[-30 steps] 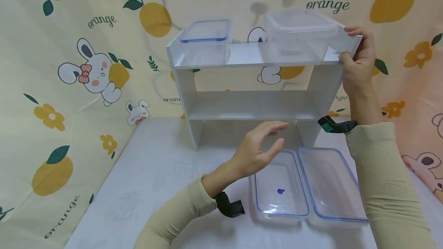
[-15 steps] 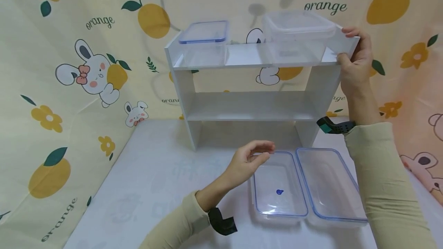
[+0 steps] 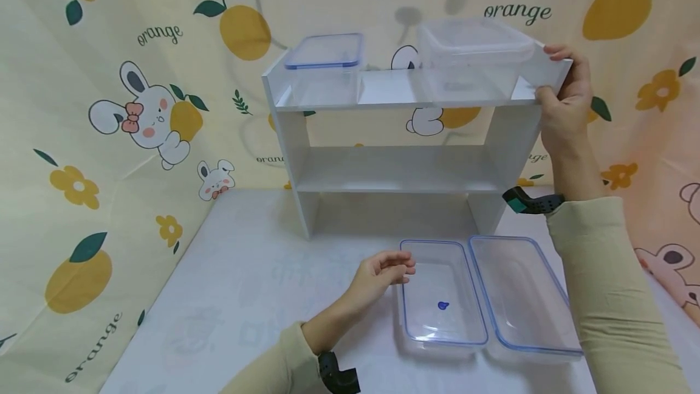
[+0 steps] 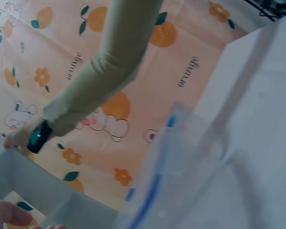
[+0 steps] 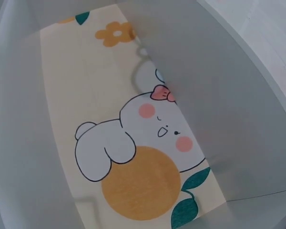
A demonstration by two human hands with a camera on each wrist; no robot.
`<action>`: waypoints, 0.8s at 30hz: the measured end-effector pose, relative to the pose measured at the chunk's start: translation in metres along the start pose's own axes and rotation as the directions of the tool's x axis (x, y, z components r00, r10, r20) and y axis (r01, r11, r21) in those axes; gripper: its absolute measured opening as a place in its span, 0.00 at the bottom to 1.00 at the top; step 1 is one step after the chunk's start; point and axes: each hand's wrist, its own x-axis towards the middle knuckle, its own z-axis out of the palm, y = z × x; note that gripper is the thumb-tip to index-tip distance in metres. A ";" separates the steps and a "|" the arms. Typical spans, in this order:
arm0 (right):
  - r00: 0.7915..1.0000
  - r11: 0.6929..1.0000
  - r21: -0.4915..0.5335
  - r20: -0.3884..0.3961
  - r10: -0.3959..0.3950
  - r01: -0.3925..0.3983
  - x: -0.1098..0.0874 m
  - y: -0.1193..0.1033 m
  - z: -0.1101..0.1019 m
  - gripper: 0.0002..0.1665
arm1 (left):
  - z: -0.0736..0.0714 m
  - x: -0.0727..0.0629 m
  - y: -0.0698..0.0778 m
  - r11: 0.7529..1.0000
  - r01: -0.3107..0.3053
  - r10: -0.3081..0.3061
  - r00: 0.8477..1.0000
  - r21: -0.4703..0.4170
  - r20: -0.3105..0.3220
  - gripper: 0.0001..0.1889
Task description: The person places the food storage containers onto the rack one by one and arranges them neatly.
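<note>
My right hand [image 3: 569, 99] grips the upper right side panel of a white shelf unit [image 3: 399, 168], thumb in front and fingers over the edge. My left hand [image 3: 377, 277], fingers loosely curled around nothing, hovers at the left edge of a blue-rimmed clear plastic container [image 3: 443, 284]; whether it touches is unclear. Right beside that container lies a second blue-rimmed one [image 3: 527, 293]. On the top shelf sit a clear container with a blue-edged lid [image 3: 325, 69] at left and a larger, whitish-lidded one [image 3: 476, 56] at right. Only shelf surfaces and backdrop show in the right wrist view.
The shelf unit stands at the back of a white table [image 3: 235, 297], with its middle board [image 3: 399, 175] below the top one. Behind hangs a cloth [image 3: 164, 211] printed with oranges and rabbits. In the left wrist view, a container [image 4: 152, 191] looms blurred and close.
My left hand has drawn down and to the left, away from the shelf unit, its fingers curling a little more. The right hand keeps its hold, and the containers stay put.
</note>
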 end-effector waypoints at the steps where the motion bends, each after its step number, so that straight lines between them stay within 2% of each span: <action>1: 1.000 1.000 0.001 0.001 -0.002 0.002 0.000 0.000 0.000 0.28 | 0.000 -0.001 -0.003 1.000 0.005 -0.005 1.000 0.001 -0.004 0.20; 7: 1.000 0.999 0.034 0.012 -0.010 0.009 0.000 0.000 0.001 0.29 | -0.001 -0.005 -0.015 0.998 0.051 -0.053 0.997 -0.027 -0.060 0.19; 11: 1.000 1.000 0.028 0.014 -0.011 0.010 0.000 0.001 0.001 0.28 | -0.004 -0.006 -0.024 0.996 0.072 -0.078 0.988 -0.045 -0.135 0.17; 16: 1.000 1.000 0.002 0.002 -0.006 0.006 0.000 0.001 0.000 0.28 | -0.007 -0.007 -0.037 0.996 0.091 -0.093 0.974 -0.023 -0.205 0.17; 20: 1.000 1.000 0.003 0.002 -0.006 0.006 0.000 0.000 0.001 0.28 | -0.007 -0.009 -0.048 0.988 0.142 -0.151 0.957 -0.057 -0.248 0.19; 24: 1.000 1.000 0.009 0.003 -0.003 0.003 -0.001 0.000 0.002 0.28 | -0.006 -0.011 -0.058 0.970 0.213 -0.237 0.932 -0.114 -0.275 0.22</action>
